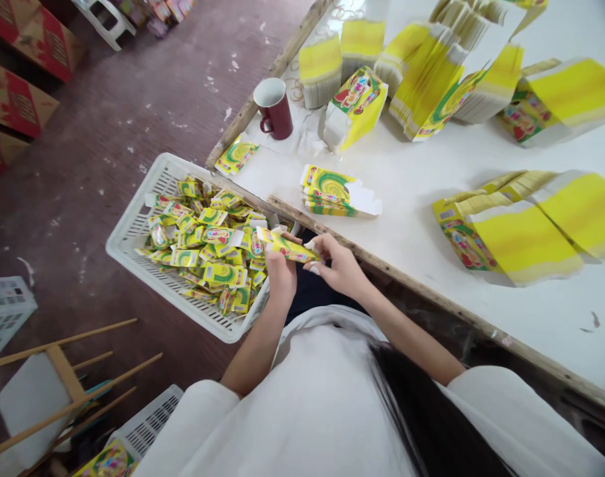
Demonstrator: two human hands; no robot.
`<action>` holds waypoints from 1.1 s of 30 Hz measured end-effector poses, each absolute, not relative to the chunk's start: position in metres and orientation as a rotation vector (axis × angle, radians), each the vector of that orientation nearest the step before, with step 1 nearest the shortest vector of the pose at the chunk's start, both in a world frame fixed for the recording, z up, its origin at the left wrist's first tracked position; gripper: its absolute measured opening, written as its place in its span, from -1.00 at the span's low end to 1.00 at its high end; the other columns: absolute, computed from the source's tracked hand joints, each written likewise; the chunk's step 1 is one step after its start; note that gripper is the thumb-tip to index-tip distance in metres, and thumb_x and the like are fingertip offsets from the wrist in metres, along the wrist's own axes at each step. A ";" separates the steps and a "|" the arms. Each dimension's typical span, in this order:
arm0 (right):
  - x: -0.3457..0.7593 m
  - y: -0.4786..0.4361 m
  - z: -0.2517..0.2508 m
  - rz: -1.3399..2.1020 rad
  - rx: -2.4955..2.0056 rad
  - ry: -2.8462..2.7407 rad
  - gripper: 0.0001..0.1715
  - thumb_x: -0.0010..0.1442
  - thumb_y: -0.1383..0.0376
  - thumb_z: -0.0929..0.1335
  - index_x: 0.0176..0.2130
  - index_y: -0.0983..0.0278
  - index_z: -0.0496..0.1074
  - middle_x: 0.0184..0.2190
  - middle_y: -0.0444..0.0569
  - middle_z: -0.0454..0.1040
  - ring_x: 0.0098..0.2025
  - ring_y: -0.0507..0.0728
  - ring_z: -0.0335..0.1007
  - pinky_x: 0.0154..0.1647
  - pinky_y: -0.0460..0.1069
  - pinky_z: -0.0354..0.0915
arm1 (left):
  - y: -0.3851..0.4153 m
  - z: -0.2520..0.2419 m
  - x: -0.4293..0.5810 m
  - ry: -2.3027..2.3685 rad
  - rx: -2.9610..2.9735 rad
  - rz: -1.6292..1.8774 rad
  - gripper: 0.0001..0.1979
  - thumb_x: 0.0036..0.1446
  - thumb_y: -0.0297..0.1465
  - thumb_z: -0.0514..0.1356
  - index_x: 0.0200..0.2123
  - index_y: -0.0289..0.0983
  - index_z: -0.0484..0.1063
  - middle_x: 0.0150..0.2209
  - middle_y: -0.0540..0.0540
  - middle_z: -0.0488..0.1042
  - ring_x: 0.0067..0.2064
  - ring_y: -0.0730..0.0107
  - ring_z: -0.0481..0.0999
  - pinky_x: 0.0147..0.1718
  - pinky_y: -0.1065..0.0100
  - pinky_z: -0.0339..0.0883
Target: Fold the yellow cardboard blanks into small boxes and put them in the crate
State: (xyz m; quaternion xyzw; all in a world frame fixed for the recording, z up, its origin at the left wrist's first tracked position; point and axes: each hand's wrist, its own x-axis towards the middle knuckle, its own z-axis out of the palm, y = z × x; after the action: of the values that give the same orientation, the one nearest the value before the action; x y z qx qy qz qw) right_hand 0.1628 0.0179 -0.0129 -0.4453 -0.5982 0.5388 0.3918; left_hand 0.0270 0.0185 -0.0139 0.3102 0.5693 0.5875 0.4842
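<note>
Both hands hold one small yellow-green printed carton (288,247) over my lap, at the table's near edge. My left hand (281,273) grips its left part with fingers closed. My right hand (336,264) pinches its right end. Just left of the hands a white slotted crate (133,228) holds several folded cartons of the same print. A short stack of flat carton blanks (332,192) lies on the white table (431,172) just beyond my hands.
A dark red mug (274,108) stands near the table's far left edge. Large stacks of yellow flat blanks (525,238) cover the right and back of the table. Cardboard boxes (14,99), a wooden stool (54,391) and more white crates (4,311) stand on the floor at left.
</note>
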 end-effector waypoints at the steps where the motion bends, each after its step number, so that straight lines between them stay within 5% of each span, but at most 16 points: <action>1: 0.166 0.021 -0.013 1.330 -1.148 -1.511 -0.74 0.18 0.18 0.41 -0.14 0.19 0.37 -0.40 -0.17 0.39 -0.40 0.07 0.26 -0.34 -0.02 0.26 | 0.016 -0.017 0.026 1.384 0.756 1.452 -0.22 -0.23 0.45 0.20 -0.36 -0.16 0.37 -0.34 -0.05 0.47 -0.23 0.29 0.53 -0.13 0.27 0.47; 4: 0.174 0.026 -0.013 1.328 -1.164 -1.483 -0.82 0.20 0.21 0.37 -0.18 0.21 0.43 -0.43 -0.16 0.39 -0.42 0.06 0.26 -0.35 -0.03 0.25 | 0.011 -0.024 0.022 1.446 0.708 1.521 -0.42 -0.14 0.16 0.43 -0.38 -0.21 0.44 -0.38 0.00 0.51 -0.26 0.32 0.56 -0.15 0.29 0.47; 7: 0.180 0.029 -0.014 1.372 -1.156 -1.428 -0.83 0.15 0.18 0.41 -0.30 0.21 0.41 -0.46 -0.16 0.41 -0.44 0.07 0.29 -0.38 -0.03 0.26 | 0.010 -0.024 0.019 1.507 0.783 1.433 -0.50 0.00 0.08 0.41 -0.33 -0.25 0.49 -0.36 -0.02 0.56 -0.24 0.28 0.60 -0.14 0.27 0.51; 11: 0.192 0.033 -0.008 1.104 -1.236 -1.531 -0.98 0.13 0.33 0.38 -0.36 0.20 0.42 -0.40 -0.09 0.53 -0.34 0.14 0.42 -0.29 0.01 0.30 | 0.012 -0.006 0.011 1.505 1.006 1.516 -0.45 0.09 -0.01 0.40 0.03 -0.19 0.45 0.02 -0.16 0.57 0.10 0.18 0.58 0.17 0.20 0.42; 15: 0.202 0.037 0.003 0.775 -1.219 -1.828 -0.79 0.12 0.48 0.31 -0.39 0.19 0.45 -0.38 -0.05 0.56 -0.26 0.19 0.46 -0.20 0.04 0.30 | 0.006 0.030 -0.003 1.477 1.326 1.498 -0.27 0.00 -0.10 0.48 0.20 -0.15 0.37 0.27 -0.21 0.39 0.39 0.04 0.31 0.41 0.07 0.12; 19: 0.205 0.041 0.005 0.756 -1.191 -1.949 -0.76 0.13 0.50 0.30 -0.32 0.18 0.47 -0.34 -0.04 0.58 -0.25 0.21 0.47 -0.17 0.06 0.30 | -0.001 0.062 -0.014 1.338 1.454 1.283 -0.40 -0.02 -0.21 0.49 0.11 -0.15 0.50 0.17 -0.19 0.50 0.33 -0.08 0.39 0.41 -0.08 0.14; 23: 0.205 0.039 0.007 0.672 -1.251 -1.924 -0.83 0.20 0.44 0.34 -0.30 0.17 0.47 -0.31 -0.02 0.58 -0.20 0.24 0.45 -0.14 0.08 0.30 | -0.001 0.076 -0.015 1.187 1.407 1.807 -0.65 0.19 -0.18 0.32 0.05 -0.01 0.54 0.05 -0.04 0.57 0.23 0.08 0.52 0.39 -0.04 0.21; 25: 0.202 0.035 0.011 0.639 -1.186 -2.006 -0.84 0.26 0.41 0.35 -0.31 0.17 0.48 -0.33 -0.02 0.56 -0.22 0.22 0.42 -0.15 0.07 0.29 | -0.001 0.081 -0.012 1.204 1.563 1.913 -0.61 0.22 -0.19 0.28 0.12 0.00 0.49 0.11 -0.02 0.53 0.26 0.14 0.48 0.41 -0.01 0.18; 30: 0.190 0.026 0.027 0.517 -1.022 -2.175 -0.73 0.41 0.39 0.29 -0.28 0.15 0.52 -0.31 -0.03 0.56 -0.19 0.19 0.35 -0.09 0.09 0.24 | -0.003 0.083 -0.003 1.453 1.840 1.119 -0.15 -0.15 -0.25 0.56 0.25 -0.12 0.39 0.27 -0.20 0.40 0.40 -0.12 0.27 0.44 -0.12 0.02; 33: 0.191 0.025 0.032 0.471 -1.038 -2.163 -0.68 0.42 0.37 0.28 -0.30 0.10 0.54 -0.31 -0.06 0.55 -0.15 0.19 0.34 0.06 0.15 0.24 | 0.004 0.060 -0.002 1.429 1.685 0.749 -0.20 -0.21 -0.19 0.58 0.14 -0.16 0.46 0.16 -0.24 0.49 0.28 -0.21 0.41 0.34 -0.15 0.18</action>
State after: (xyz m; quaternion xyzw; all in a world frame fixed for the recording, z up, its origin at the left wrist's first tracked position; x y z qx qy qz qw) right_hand 0.1910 0.0251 0.0323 -0.3991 -0.8316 0.1810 0.3412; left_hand -0.0020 0.0036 0.0600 0.6642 0.5630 0.2951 0.3935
